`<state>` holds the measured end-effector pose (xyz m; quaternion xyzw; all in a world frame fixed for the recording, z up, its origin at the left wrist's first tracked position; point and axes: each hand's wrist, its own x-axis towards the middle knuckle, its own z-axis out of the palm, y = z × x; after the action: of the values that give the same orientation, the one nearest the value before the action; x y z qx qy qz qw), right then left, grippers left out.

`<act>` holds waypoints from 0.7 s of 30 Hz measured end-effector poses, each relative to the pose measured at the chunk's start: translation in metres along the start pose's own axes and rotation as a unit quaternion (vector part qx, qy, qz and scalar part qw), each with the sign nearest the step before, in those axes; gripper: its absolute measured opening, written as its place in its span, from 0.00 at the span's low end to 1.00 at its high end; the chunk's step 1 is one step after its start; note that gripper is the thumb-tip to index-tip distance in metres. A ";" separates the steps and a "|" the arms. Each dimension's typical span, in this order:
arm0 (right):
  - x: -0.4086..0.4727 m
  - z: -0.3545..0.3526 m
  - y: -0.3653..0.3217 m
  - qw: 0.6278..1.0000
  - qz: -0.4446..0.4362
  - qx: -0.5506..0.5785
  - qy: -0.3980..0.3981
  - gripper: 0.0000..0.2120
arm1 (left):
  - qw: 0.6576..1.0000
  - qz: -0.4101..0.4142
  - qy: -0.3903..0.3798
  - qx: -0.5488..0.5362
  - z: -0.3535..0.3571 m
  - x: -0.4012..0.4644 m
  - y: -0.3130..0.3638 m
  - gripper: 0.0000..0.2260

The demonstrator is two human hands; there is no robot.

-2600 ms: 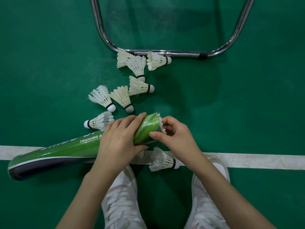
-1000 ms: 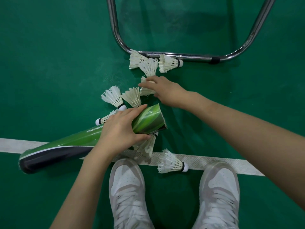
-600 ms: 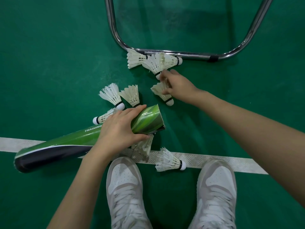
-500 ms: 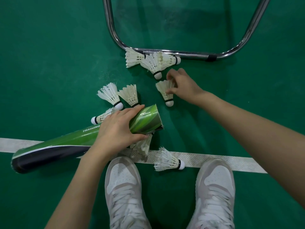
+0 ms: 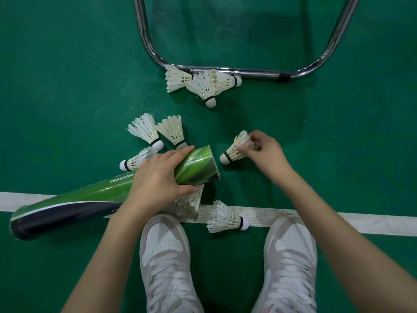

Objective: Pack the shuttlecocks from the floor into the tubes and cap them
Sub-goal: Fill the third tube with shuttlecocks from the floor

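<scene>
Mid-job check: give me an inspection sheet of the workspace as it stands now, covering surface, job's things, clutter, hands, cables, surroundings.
Surface: green floor with a white line across it.
Job's things: tube lying tilted, open end to the right, no cap seen. One shuttlecock held just off the opening, cork toward it. Three by the frame, three beside the tube, one under its mouth, one on the line.
Clutter: nothing seen.
Hands: left hand grips the tube near its mouth; right hand pinches the shuttlecock's feathers.
Cables: nothing seen.
Surroundings: chrome frame on the floor; white shoes below.
</scene>
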<state>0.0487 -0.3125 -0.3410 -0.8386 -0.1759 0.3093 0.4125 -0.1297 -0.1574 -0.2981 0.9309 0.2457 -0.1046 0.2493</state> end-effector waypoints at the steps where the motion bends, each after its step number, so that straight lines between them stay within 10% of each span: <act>1: -0.008 0.001 -0.001 1.000 -0.002 0.015 0.007 0.05 | 1.000 0.001 0.001 -0.001 0.000 0.000 0.000 0.39; 21: -0.078 0.047 -0.036 0.984 -0.007 0.178 -0.023 0.09 | 0.999 0.019 0.018 0.022 0.005 -0.005 0.000 0.38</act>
<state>-0.0420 -0.3068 -0.3050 -0.7433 -0.1337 0.3516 0.5532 -0.1340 -0.1622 -0.3011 0.9425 0.2299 -0.0882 0.2259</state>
